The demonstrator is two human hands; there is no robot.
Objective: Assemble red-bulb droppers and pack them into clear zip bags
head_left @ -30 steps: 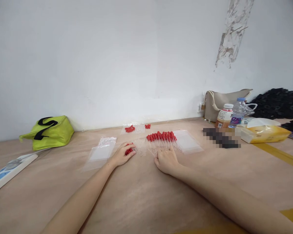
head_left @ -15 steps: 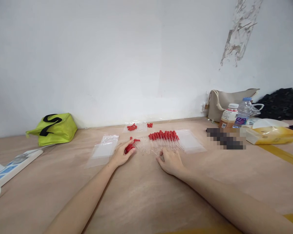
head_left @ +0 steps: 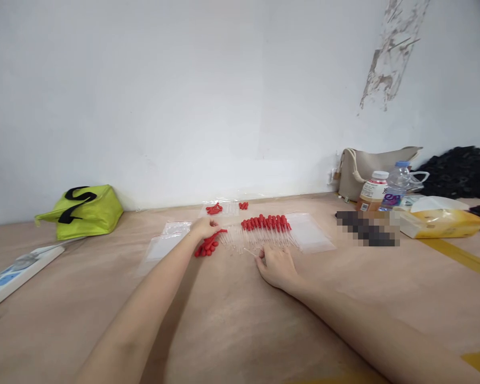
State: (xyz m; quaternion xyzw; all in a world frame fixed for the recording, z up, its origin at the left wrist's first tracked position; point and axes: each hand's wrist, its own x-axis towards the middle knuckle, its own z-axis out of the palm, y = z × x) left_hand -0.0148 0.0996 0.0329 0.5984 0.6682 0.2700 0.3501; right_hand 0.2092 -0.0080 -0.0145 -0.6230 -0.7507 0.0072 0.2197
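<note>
Pinching a thin clear tube with the right hand, just in front of a row of red-topped droppers; hovering with the left hand beside a pile of red bulbs, cannot tell whether pinching or spread, near loose clear stems on the brown tabletop.

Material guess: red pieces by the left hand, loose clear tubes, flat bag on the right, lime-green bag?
Red pieces: likely rubber or soft plastic, smooth; uniform colour, rounded ends.
Clear tubes: probably plastic, glass not ruled out; thin, see-through.
Flat bag: apparently thin plastic film; translucent margins.
Lime-green bag: perhaps coated fabric, slight sheen; soft folds.
</note>
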